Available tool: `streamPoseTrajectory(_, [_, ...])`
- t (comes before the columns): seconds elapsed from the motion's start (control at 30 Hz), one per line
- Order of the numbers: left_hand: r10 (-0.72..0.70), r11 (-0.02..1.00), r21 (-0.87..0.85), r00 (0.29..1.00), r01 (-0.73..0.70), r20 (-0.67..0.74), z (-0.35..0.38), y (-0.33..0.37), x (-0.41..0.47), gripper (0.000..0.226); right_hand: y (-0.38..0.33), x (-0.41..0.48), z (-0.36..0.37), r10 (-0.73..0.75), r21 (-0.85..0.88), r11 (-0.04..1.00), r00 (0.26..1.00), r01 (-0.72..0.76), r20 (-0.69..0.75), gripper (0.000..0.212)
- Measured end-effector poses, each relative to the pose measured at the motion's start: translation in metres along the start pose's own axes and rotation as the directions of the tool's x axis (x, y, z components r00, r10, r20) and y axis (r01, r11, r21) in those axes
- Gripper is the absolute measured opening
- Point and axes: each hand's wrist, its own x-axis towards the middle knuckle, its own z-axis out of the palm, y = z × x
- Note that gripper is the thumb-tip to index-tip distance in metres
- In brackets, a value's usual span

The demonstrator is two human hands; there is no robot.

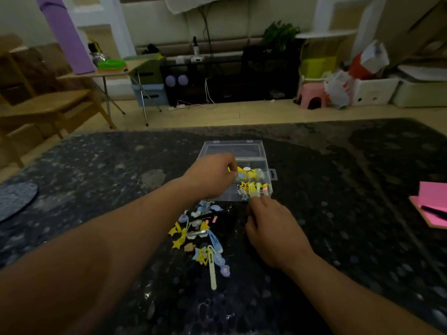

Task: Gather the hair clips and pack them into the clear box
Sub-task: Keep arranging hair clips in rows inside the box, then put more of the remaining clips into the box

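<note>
The clear box (263, 163) stands open on the dark table, its lid (232, 148) laid back behind it. Several yellow, blue and white hair clips (252, 176) lie inside it. A loose pile of hair clips (202, 234) in yellow, blue, pink and white lies on the table just in front of the box. My left hand (212, 177) hovers over the box's left half with fingers curled around a yellow clip. My right hand (273, 228) is at the box's front right corner, fingertips pinched on pale clips at the rim.
A pink notepad (433, 204) with a black pen lies at the table's right edge. A round grey mat (14, 199) sits at the left edge. Beyond the table are wooden chairs, a folding table, a pink stool and storage boxes.
</note>
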Motion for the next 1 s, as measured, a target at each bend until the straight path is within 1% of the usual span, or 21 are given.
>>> streamPoseTrajectory(0.13, [0.014, 0.998, 0.056, 0.996, -0.019, 0.091, 0.006, 0.000, 0.003, 0.011, 0.000, 0.000, 0.000, 0.005, -0.004, 1.000, 1.000, -0.005, -0.002, 0.006])
streamPoseTrajectory(0.23, [0.006, 0.999, 0.051, 0.996, -0.011, 0.090, 0.011, -0.004, -0.005, 0.016, -0.002, -0.001, 0.000, 0.005, 0.001, 1.000, 1.000, -0.005, -0.029, 0.010])
streamPoseTrajectory(0.3, [0.004, 0.999, 0.036, 0.998, -0.007, 0.061, 0.013, -0.008, -0.012, 0.021, -0.003, -0.002, -0.002, 0.038, 0.001, 0.999, 0.990, -0.038, -0.138, 0.013])
streamPoseTrajectory(0.37, [0.000, 1.000, 0.002, 0.999, 0.000, 0.043, 0.014, -0.010, -0.020, 0.022, -0.003, -0.003, -0.005, 0.114, -0.006, 0.993, 0.957, -0.120, -0.268, 0.017])
streamPoseTrajectory(0.43, [0.016, 1.000, -0.014, 0.999, -0.015, 0.042, 0.016, -0.012, -0.027, 0.024, -0.001, -0.002, -0.007, 0.207, -0.002, 0.976, 0.923, -0.219, -0.325, 0.036])
streamPoseTrajectory(0.47, [0.026, 1.000, -0.015, 0.999, -0.025, 0.040, 0.019, -0.013, -0.030, 0.027, -0.001, -0.002, -0.007, 0.241, -0.010, 0.966, 0.913, -0.259, -0.328, 0.044])
streamPoseTrajectory(0.5, [0.030, 0.999, -0.023, 0.999, -0.029, 0.032, 0.021, -0.013, -0.033, 0.029, -0.001, -0.002, -0.007, 0.259, -0.035, 0.958, 0.912, -0.285, -0.318, 0.047])
streamPoseTrajectory(0.6, [0.036, 0.998, -0.051, 0.999, -0.036, 0.007, 0.027, -0.014, -0.038, 0.029, 0.000, -0.001, -0.003, 0.226, -0.095, 0.961, 0.937, -0.259, -0.265, 0.033])
streamPoseTrajectory(0.7, [0.056, 0.997, -0.052, 0.998, -0.057, -0.016, 0.022, -0.013, -0.041, 0.024, 0.005, 0.002, -0.001, 0.179, -0.066, 0.978, 0.957, -0.198, -0.227, 0.022])
streamPoseTrajectory(0.77, [0.065, 0.996, -0.053, 0.991, -0.072, -0.120, 0.013, -0.017, -0.044, 0.020, 0.007, 0.003, -0.001, 0.170, -0.062, 0.981, 0.966, -0.186, -0.195, 0.019])
streamPoseTrajectory(0.83, [0.029, 0.993, -0.105, 0.972, -0.055, -0.233, 0.004, -0.024, -0.053, 0.017, 0.008, 0.004, 0.000, 0.167, -0.048, 0.983, 0.969, -0.178, -0.180, 0.018])
streamPoseTrajectory(0.9, [0.010, 0.993, -0.107, 0.962, -0.041, -0.274, -0.001, -0.031, -0.067, 0.013, 0.009, 0.004, 0.000, 0.167, -0.019, 0.985, 0.972, -0.172, -0.165, 0.024])
streamPoseTrajectory(1.0, [0.054, 0.995, -0.070, 0.971, -0.072, -0.232, 0.006, -0.029, -0.091, 0.010, 0.009, 0.007, -0.002, 0.181, 0.021, 0.983, 0.977, -0.180, -0.115, 0.043])
